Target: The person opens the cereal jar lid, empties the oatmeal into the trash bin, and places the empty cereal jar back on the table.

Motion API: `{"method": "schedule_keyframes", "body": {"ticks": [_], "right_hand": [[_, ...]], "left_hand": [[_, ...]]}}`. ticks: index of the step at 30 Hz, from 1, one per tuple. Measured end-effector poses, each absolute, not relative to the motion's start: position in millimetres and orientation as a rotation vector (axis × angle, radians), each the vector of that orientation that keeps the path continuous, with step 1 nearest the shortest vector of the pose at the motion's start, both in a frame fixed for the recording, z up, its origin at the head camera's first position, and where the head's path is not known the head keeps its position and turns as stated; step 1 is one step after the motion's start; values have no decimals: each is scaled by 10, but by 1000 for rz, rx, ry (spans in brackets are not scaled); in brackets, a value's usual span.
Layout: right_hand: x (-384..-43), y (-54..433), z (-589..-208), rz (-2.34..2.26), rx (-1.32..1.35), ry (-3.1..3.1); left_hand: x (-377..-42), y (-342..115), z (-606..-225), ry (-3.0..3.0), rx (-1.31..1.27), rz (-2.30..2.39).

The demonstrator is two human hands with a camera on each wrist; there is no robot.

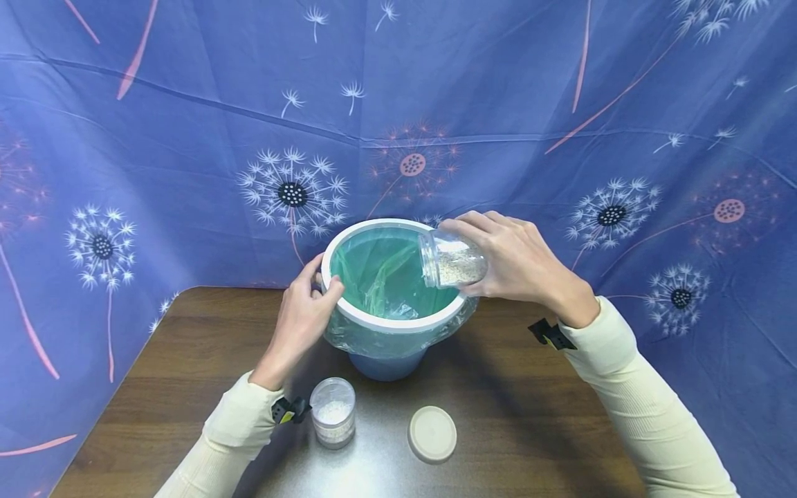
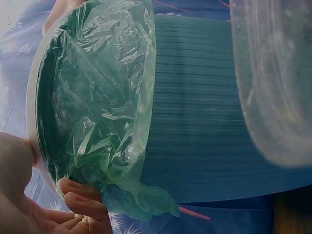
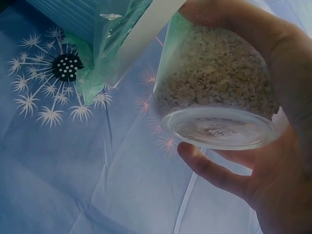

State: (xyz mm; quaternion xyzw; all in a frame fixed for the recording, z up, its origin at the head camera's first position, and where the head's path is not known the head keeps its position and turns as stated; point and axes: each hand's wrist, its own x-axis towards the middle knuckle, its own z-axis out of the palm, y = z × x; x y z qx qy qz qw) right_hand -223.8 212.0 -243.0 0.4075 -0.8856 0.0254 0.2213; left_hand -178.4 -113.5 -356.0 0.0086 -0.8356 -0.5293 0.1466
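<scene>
A blue trash bin point(image 1: 387, 366) with a white rim stands on the table, lined with a green plastic bag point(image 1: 373, 339) folded over its edge. My left hand point(image 1: 304, 308) grips the rim at the left, thumb on top and fingers on the outer side. In my right hand point(image 1: 519, 256) is a clear jar point(image 1: 457, 263), tipped sideways with its open mouth over the bin's right side. Pale flakes, perhaps oats, lie inside that jar, as the right wrist view also shows point(image 3: 214, 73). Nothing can be seen falling from its mouth.
Near the left forearm stands a second clear jar point(image 1: 334, 415) with white contents. A round cream lid point(image 1: 432, 434) lies on the brown wooden table point(image 1: 523, 429) in front of the bin. Behind hangs a blue cloth point(image 1: 498, 90) with a dandelion print.
</scene>
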Motion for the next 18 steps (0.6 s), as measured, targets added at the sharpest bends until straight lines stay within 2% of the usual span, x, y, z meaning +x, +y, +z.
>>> {"method": "schedule_keyframes", "body": {"ticks": [18], "right_hand": [[-2242,2111,-2410,53,1145,-2432]], "left_hand": [[-1795,-1127,-3568,-2403,25,-1509]]}}
